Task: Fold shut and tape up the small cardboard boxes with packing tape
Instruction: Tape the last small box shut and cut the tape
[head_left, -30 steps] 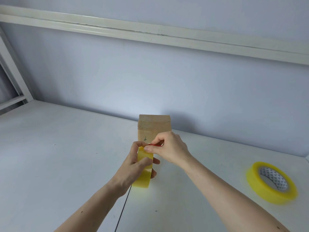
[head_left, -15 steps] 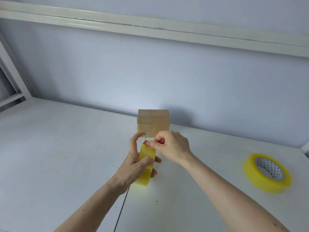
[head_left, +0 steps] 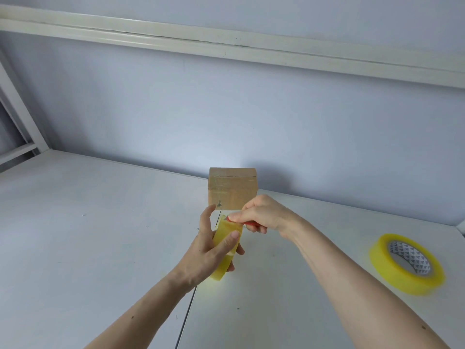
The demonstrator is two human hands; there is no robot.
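A small closed cardboard box (head_left: 232, 188) stands on the white table (head_left: 88, 235) near the back wall, with clear tape over its top seam. In front of it my left hand (head_left: 208, 250) holds a yellow tape roll (head_left: 225, 248) upright, thumb across its face and index finger raised. My right hand (head_left: 261, 215) grips a small red-handled cutter (head_left: 247, 224) and presses its tip against the roll's top edge. Both hands are a short way in front of the box and do not touch it.
A second, larger yellow tape roll (head_left: 406, 263) lies flat on the table at the right. A seam between two tabletops (head_left: 187, 313) runs toward me below my left hand. White frame bars (head_left: 20, 117) stand at the far left.
My right hand has shifted slightly right and down along the roll's top, showing more of the red cutter. The left hand keeps holding the roll.
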